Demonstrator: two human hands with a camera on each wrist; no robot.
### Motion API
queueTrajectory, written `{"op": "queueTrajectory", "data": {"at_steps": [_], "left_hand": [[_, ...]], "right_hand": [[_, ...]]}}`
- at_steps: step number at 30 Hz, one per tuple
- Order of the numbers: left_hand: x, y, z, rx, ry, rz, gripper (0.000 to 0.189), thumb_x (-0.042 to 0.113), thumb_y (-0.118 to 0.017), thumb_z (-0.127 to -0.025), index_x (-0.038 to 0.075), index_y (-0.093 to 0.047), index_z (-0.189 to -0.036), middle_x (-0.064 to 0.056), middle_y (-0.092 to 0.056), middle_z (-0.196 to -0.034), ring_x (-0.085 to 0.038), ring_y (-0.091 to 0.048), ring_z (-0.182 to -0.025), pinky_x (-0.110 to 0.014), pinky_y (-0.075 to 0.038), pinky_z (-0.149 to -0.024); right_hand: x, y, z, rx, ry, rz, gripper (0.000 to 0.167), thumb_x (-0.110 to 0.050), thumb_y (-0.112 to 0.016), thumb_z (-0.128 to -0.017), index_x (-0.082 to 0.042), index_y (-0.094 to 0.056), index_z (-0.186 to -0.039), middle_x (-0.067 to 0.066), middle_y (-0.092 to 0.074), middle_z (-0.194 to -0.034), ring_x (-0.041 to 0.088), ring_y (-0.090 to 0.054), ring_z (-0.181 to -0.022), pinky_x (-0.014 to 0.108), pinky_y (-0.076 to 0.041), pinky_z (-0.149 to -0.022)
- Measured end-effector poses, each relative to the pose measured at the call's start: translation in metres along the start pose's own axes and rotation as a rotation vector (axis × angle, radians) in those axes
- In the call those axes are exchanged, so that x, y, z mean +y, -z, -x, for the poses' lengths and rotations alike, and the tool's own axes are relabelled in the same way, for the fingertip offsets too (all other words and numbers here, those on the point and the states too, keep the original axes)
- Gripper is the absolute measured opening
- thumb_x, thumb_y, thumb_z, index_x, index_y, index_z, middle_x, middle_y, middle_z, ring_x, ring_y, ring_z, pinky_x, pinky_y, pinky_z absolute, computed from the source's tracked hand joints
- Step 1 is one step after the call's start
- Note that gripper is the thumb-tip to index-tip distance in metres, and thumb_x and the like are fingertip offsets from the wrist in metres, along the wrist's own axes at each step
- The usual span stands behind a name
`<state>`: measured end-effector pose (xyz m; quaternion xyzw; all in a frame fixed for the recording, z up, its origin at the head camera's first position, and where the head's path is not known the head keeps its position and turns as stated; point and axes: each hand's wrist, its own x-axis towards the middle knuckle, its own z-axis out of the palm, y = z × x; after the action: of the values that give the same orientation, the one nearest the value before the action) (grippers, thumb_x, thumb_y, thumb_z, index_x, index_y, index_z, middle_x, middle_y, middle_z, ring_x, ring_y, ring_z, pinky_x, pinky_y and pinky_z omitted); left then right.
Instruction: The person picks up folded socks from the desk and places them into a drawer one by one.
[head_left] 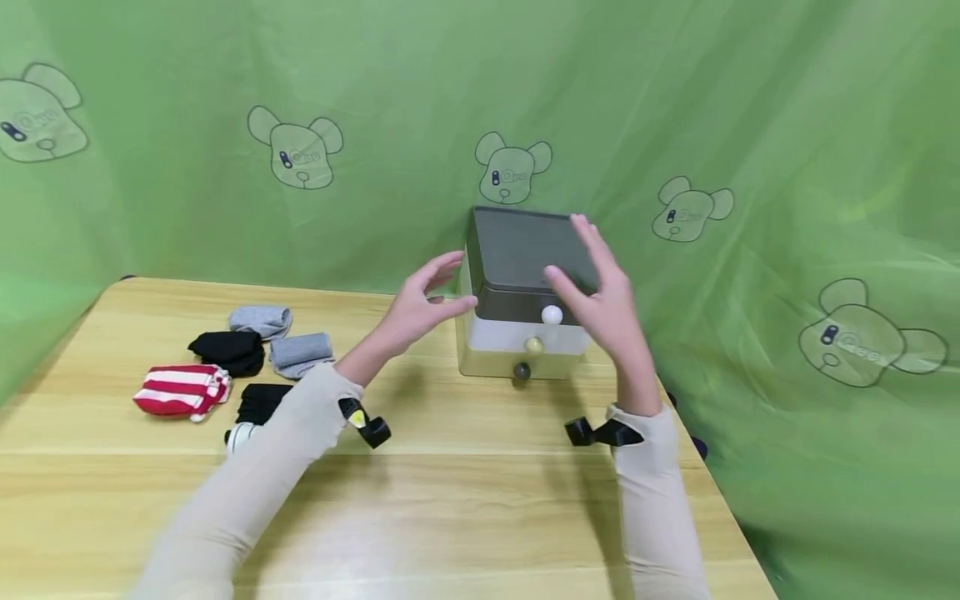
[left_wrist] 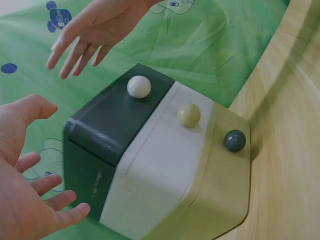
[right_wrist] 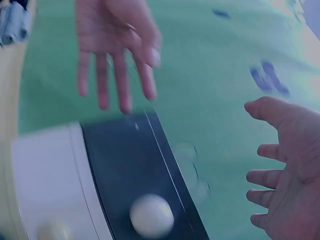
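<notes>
Head view: wood-grain tabletop (head_left: 465, 508), bordered behind and at right by a green curtain (head_left: 405, 192) printed with animal heads (head_left: 513, 175). Three-tier drawer unit (head_left: 510, 304) stands near the far edge. Left grip (head_left: 420, 308) and right grip (head_left: 609, 310) flank it, fingers apart. Folded textiles (head_left: 228, 352) lie at left.

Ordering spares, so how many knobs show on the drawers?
3: white knob on the dark top drawer, yellow knob on the white middle drawer, dark knob on the yellow bottom drawer.

Head view forward and down, wrist views nearer, sharing drawer box (head_left: 513, 302)
</notes>
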<state>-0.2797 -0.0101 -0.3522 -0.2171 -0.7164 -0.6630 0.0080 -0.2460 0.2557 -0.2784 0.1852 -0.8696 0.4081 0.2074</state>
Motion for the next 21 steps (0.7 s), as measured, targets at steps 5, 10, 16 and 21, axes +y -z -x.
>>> {"op": "queueTrajectory", "data": {"at_steps": [5,10,16,21], "left_hand": [[-0.009,-0.014,-0.006,0.042,-0.014,0.042,0.072,0.015,-0.081,-0.087,0.018,-0.048,-0.152,-0.006,-0.047,-0.157,-0.031,-0.049,-0.14,-0.048,-0.044,-0.116],[-0.013,-0.02,-0.009,0.08,-0.029,0.043,0.07,0.015,-0.082,-0.086,0.02,-0.051,-0.149,-0.001,-0.044,-0.159,-0.034,-0.046,-0.142,-0.048,-0.046,-0.114],[-0.015,-0.025,-0.017,0.088,-0.037,0.019,0.069,0.017,-0.083,-0.085,0.022,-0.054,-0.147,-0.003,-0.042,-0.159,-0.035,-0.048,-0.139,-0.047,-0.05,-0.11],[-0.014,-0.026,-0.02,0.083,-0.029,0.0,0.067,0.017,-0.083,-0.086,0.022,-0.054,-0.147,-0.003,-0.044,-0.158,-0.035,-0.051,-0.137,-0.045,-0.053,-0.106]], "right_hand": [[0.034,0.024,-0.003,0.05,-0.119,-0.085,0.072,-0.025,-0.07,-0.097,-0.024,-0.033,-0.16,0.0,-0.027,-0.169,0.019,-0.021,-0.157,0.044,-0.014,-0.131],[0.061,0.039,-0.007,-0.014,-0.235,-0.178,0.073,-0.031,-0.069,-0.098,-0.027,-0.031,-0.16,0.005,-0.025,-0.169,0.026,-0.023,-0.157,0.047,-0.019,-0.13],[0.085,0.053,-0.011,-0.138,-0.38,-0.246,0.075,-0.03,-0.067,-0.099,-0.028,-0.026,-0.162,0.016,-0.026,-0.168,0.035,-0.03,-0.153,0.053,-0.025,-0.127],[0.101,0.062,-0.01,-0.221,-0.484,-0.334,0.078,-0.027,-0.068,-0.099,-0.026,-0.024,-0.163,0.021,-0.021,-0.168,0.031,-0.033,-0.15,0.038,-0.04,-0.12]]}}
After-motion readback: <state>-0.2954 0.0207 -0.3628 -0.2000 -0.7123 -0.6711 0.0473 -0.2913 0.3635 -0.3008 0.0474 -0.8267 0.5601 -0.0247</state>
